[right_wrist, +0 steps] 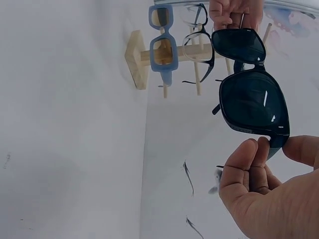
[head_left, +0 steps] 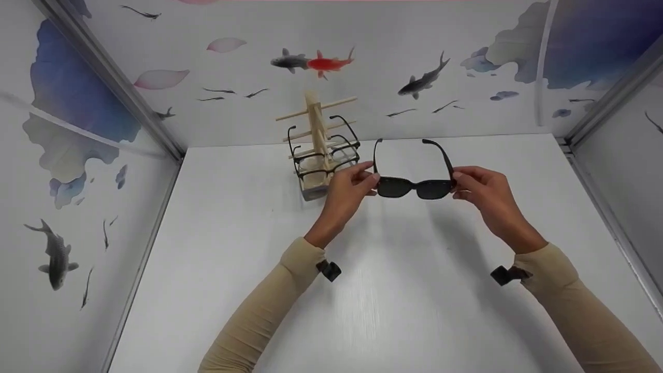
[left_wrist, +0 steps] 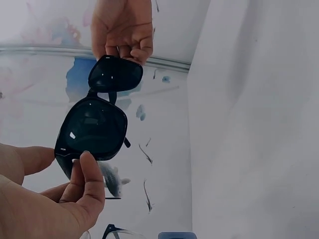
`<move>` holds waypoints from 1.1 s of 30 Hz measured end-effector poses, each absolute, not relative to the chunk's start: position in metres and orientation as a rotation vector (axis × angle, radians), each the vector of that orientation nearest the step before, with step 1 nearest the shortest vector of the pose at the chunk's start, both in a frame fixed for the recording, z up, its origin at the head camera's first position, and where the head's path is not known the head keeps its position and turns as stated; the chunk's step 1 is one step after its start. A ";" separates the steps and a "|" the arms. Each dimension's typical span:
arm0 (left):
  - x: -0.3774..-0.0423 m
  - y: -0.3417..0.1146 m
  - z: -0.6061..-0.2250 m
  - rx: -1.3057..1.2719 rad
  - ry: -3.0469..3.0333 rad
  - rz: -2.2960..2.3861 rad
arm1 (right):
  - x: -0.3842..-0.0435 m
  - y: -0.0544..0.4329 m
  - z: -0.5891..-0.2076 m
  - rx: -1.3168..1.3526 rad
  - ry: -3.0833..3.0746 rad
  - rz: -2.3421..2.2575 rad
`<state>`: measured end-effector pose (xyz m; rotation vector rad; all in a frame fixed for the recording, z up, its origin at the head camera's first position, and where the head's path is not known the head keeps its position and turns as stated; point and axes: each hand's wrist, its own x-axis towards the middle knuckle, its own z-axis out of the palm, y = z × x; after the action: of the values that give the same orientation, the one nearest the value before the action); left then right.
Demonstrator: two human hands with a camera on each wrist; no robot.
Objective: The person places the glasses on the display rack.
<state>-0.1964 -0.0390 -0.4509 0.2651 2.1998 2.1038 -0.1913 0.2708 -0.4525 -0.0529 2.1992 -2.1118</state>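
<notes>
Black sunglasses (head_left: 414,187) with dark lenses are held in the air above the white table, their temples unfolded and pointing away from me. My left hand (head_left: 349,189) pinches the left hinge corner between thumb and fingers. At the opposite corner, my right hand (head_left: 484,197) grips the frame in the same way. Both wrist views show the sunglasses (left_wrist: 92,129) from the lens side, with a hand at each end. Just beyond my left hand stands a wooden eyewear rack (head_left: 315,122), partly hidden by that hand.
Black-rimmed glasses (head_left: 316,172) hang on the rack with their temples open. Below them sit blue-framed glasses (right_wrist: 163,52) with brownish lenses, near the rack's base (right_wrist: 135,59). White walls printed with fish and petals enclose the table (head_left: 217,269) at the back and sides.
</notes>
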 end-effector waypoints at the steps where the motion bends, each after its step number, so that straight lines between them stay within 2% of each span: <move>1: -0.196 -0.040 -0.449 0.270 2.194 2.109 | -0.191 0.271 -0.451 -0.055 2.195 -2.117; 33: -0.193 -0.064 -0.392 0.350 2.258 2.146 | -0.199 0.251 -0.393 -0.202 2.030 -2.332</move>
<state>-0.1929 -0.0637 -0.3919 0.3500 2.2579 2.1457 -0.1990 0.2506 -0.3930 -0.2023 2.0301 -2.3325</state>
